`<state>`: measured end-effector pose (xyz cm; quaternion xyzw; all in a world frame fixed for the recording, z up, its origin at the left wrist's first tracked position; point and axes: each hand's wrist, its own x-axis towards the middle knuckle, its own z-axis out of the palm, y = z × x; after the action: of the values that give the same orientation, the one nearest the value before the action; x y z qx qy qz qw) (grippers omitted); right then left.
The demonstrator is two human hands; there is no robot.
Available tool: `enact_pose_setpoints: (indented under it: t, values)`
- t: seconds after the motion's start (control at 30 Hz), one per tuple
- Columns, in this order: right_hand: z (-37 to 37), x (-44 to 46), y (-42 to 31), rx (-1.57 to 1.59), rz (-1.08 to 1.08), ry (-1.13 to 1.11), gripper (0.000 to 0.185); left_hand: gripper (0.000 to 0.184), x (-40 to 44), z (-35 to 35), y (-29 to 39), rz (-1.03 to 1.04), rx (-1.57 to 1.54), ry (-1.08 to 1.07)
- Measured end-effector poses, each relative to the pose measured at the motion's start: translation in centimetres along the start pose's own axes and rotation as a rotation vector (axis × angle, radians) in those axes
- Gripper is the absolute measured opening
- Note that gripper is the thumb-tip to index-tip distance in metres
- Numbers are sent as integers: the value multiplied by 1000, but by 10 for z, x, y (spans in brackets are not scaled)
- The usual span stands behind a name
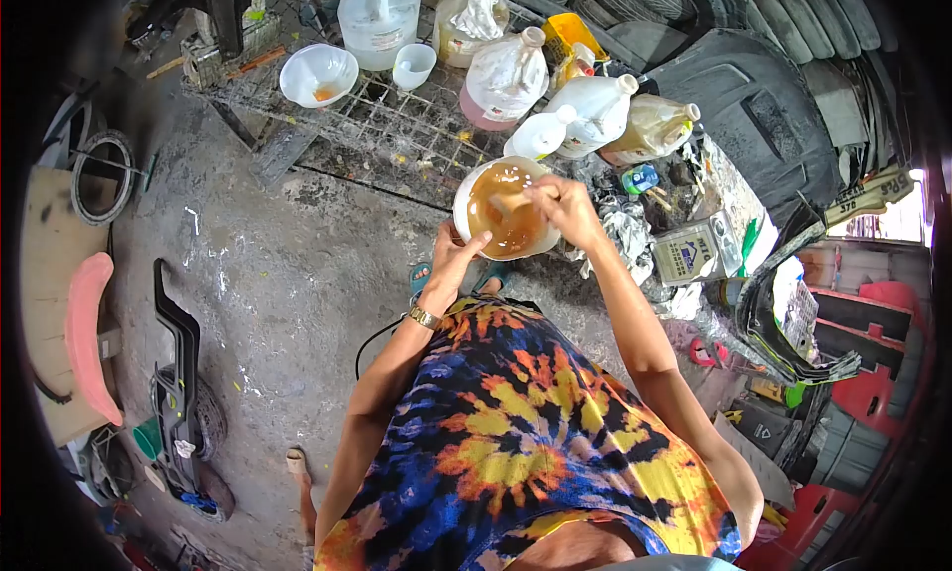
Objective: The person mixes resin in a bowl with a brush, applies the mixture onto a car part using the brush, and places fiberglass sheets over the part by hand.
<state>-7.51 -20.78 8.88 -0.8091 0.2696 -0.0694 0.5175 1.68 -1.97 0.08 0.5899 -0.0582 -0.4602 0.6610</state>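
My left hand [459, 257] grips the lower left side of a white bowl [461, 212], its thumb over the rim. Amber-brown liquid [486, 236] covers the inside of the bowl. Over the bowl's right side, my right hand [565, 210] is closed around a short, pale tool [511, 202] that looks like a paintbrush. The tool's end dips into the liquid and is slightly blurred. Just beyond the bowl, a small white bottle [540, 133] lies tilted near the bench edge.
Several plastic jugs [506, 80] stand on the stained grid-topped bench [397, 155]. A second bowl [318, 73] and a small cup [414, 66] are at its left. Crumpled foil [627, 236] and a square tin [686, 254] lie right. Another person's foot [297, 460] shows at lower left.
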Motion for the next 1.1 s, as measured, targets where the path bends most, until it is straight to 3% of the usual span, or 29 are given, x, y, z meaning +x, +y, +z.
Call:
enact_pose_setpoints:
  t: [0.13, 0.23, 0.33, 0.47, 0.63, 0.7, 0.87, 0.97, 1.0, 1.1]
  values:
    - [-24, -2, 1, -34, 63, 131, 20, 63, -1, -1, 5, -38, 20, -17]
    - [-34, -20, 5, -244, 69, 134, 18, 63, 2, -2, 2, -51, 43, -15]
    - [-24, -35, 6, -138, 173, 9, 18, 63, 3, -2, 2, -64, 48, 0]
    - [3, -20, -1, 36, 157, -62, 21, 64, 1, -1, 2, -55, 60, -19]
    - [-7, 4, 10, 124, 128, 97, 20, 64, -4, -3, 2, -70, -4, -14]
    - [-21, -2, 19, 2, 73, 147, 20, 65, -1, -7, 0, -77, 6, -28]
    - [-28, -36, 13, -31, 215, 60, 21, 66, 5, -4, 1, -71, 29, -11]
    - [-6, -32, 14, -5, 46, 25, 22, 67, 6, -1, -1, -31, 44, -21]
    - [-4, -25, 9, 61, 156, -38, 21, 68, 7, -1, -2, -33, 72, -27]
    - [-5, -6, 11, 131, 115, 46, 21, 68, 5, -1, -6, -45, 81, -38]
